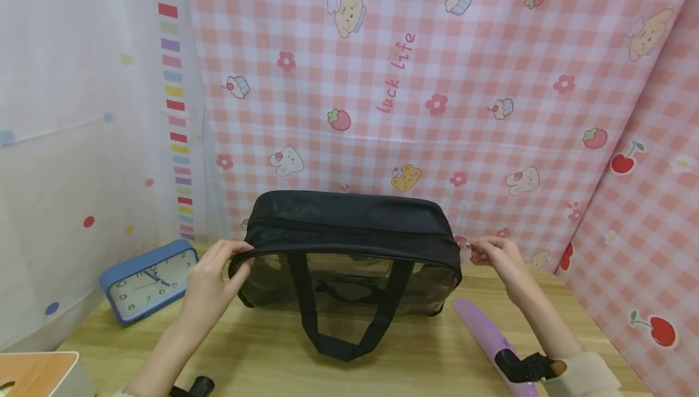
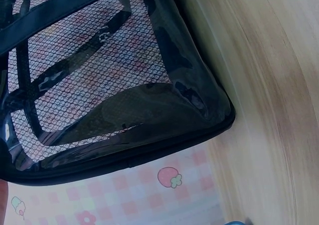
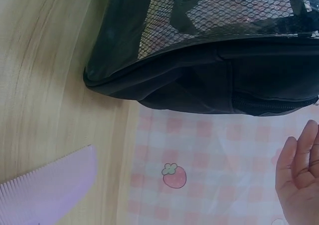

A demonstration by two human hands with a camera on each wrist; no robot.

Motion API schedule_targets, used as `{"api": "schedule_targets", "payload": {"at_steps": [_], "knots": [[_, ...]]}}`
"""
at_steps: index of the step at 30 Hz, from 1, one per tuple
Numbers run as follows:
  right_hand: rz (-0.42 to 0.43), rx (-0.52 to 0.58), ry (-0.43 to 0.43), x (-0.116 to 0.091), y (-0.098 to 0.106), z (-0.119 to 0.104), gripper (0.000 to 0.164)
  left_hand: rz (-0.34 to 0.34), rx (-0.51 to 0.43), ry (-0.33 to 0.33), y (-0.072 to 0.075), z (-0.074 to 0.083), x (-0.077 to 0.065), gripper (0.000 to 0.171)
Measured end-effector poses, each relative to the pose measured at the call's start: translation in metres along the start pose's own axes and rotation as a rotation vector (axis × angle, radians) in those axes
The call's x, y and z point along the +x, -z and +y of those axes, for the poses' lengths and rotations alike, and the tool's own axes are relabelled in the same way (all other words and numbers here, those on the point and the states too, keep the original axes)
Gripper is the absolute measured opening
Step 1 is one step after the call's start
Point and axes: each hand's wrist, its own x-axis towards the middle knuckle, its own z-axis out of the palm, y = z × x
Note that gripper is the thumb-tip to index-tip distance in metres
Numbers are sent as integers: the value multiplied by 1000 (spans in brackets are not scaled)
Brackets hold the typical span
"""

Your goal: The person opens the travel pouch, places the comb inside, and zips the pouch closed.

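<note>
A black zip bag (image 1: 349, 215) with a see-through front and mesh stands upright on the table, its strap handle (image 1: 346, 348) hanging down in front. My left hand (image 1: 210, 278) grips the bag's upper left corner, thumb in front and fingers behind. In the left wrist view only a sliver of that hand shows. Off the bag's right end, my right hand (image 1: 498, 257) pinches the small zipper pull (image 1: 464, 244), which the fingers mostly hide. The right wrist view shows the zipper teeth (image 3: 274, 105) along the bag's end and the right hand with bent fingers.
A purple comb (image 1: 486, 336) lies right of the bag. At the left stands a blue alarm clock (image 1: 150, 281), tilted back. A white box with a wooden top (image 1: 38, 369) fills the near left corner. Pink checked cloth (image 1: 404, 142) hangs right behind the bag.
</note>
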Motion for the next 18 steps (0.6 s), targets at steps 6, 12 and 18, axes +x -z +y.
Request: {"api": "schedule_targets", "payload": {"at_steps": [6, 12, 18], "knots": [[17, -17, 50, -1, -3, -3, 24, 0, 3, 9, -1, -1, -1, 27], [56, -112, 93, -2, -8, -9, 33, 3, -2, 14, -1, -1, -3, 27], [110, -211, 158, -2, -15, -12, 34, 5, -5, 15, -1, 1, -2, 28]]}}
